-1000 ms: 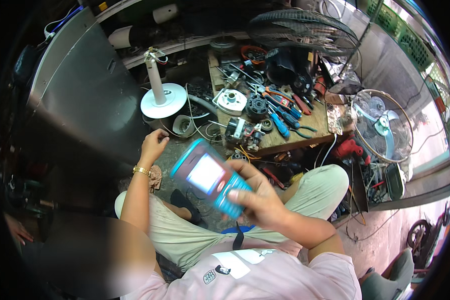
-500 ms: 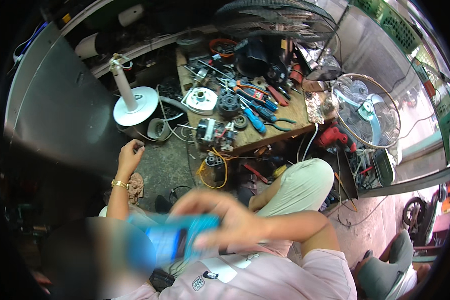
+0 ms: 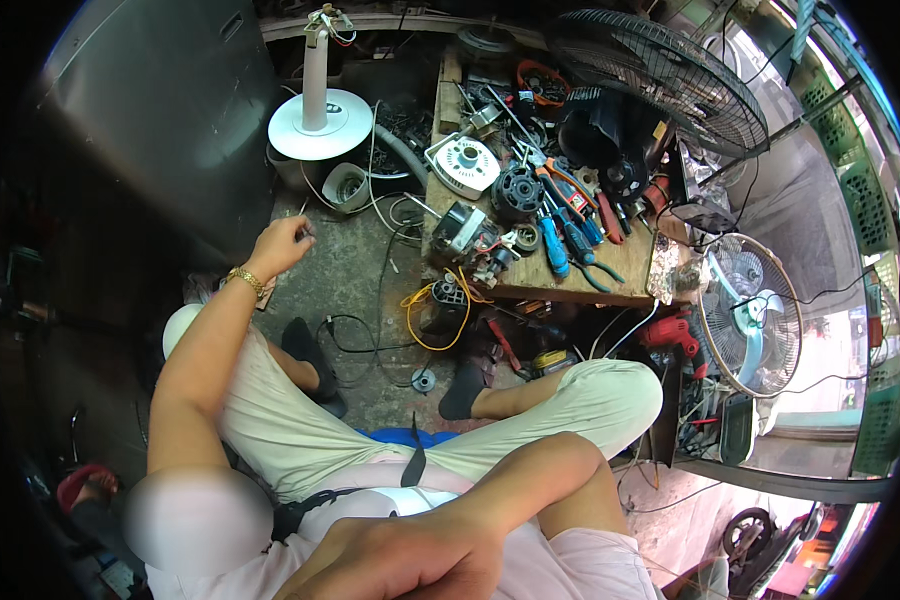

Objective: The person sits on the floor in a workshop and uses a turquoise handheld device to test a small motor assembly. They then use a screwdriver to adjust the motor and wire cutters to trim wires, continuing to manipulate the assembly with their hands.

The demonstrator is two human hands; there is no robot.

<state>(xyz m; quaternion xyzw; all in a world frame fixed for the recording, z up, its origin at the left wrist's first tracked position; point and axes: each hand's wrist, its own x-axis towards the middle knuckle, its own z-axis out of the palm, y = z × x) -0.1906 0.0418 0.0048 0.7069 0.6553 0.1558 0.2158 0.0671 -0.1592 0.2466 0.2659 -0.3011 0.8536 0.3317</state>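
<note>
My left hand (image 3: 282, 246), with a gold-coloured band at its wrist, hangs above the concrete floor with its fingers curled in. Whatever lies between those fingers, if anything, is too small to make out. Just beyond it stand a white fan base with its upright pole (image 3: 316, 122) and a pale cup (image 3: 347, 187). My right hand (image 3: 400, 560) is close in at the lower edge, its back showing and its fingers cut off or hidden. A fan motor (image 3: 462, 232) sits at the near left corner of the wooden workbench (image 3: 540, 276).
The bench holds a white motor housing (image 3: 464, 166), a black round motor cover (image 3: 518, 190), pliers (image 3: 592, 262) and a blue-handled screwdriver (image 3: 554, 248). A caged fan (image 3: 752, 315) and red power drill (image 3: 672, 335) are at right. Cables (image 3: 375, 345) trail over the floor.
The view has shifted, so the bench appears farther right. My right hand held a blue-cased phone before; it has drawn down toward the lower edge, and the phone no longer shows.
</note>
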